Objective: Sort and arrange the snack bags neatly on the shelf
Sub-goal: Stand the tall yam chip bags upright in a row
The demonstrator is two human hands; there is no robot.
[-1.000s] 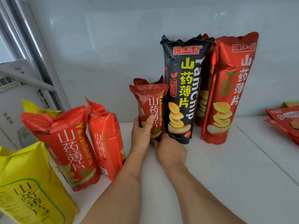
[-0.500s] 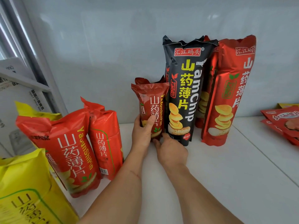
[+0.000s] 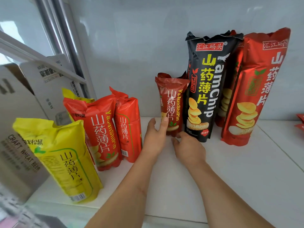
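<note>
Head view: left hand [image 3: 155, 137] grips small red bag [image 3: 171, 106], right hand [image 3: 189, 149] beside

A glossy pale grey wall [image 3: 148, 46] backs the white shelf [image 3: 246, 186], with soft daylight sheen on it. Left of the wall runs a metal window frame [image 3: 65, 46] (cardboard boxes [image 3: 18, 129] stand below it).
</note>
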